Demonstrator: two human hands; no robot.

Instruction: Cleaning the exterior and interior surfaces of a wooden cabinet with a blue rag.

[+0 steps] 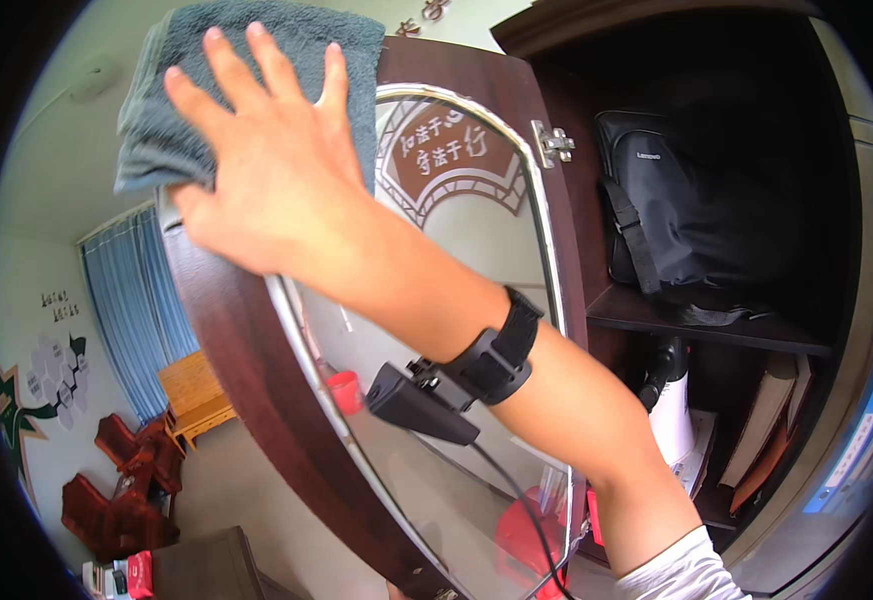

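My right hand [271,165] is spread over a folded grey-blue terry towel [354,67], holding it against the upper corner of an open cabinet door. The thumb hooks at the towel's lower edge. The door has a dark wood frame [234,345] around an arched glass pane [474,262] with a silvery border. A black strap [493,360] with a small black device [421,405] and a cable is on my right forearm. A skin-coloured sliver at the bottom edge may be my left hand; too little shows to tell.
Inside the dark cabinet [601,304], a black Lenovo bag [661,202] lies on the upper shelf. Below stand a white bottle with a black top [669,405] and books [763,420]. A metal hinge [553,144] joins the door. Wooden chairs [118,510] and a desk [204,570] stand left.
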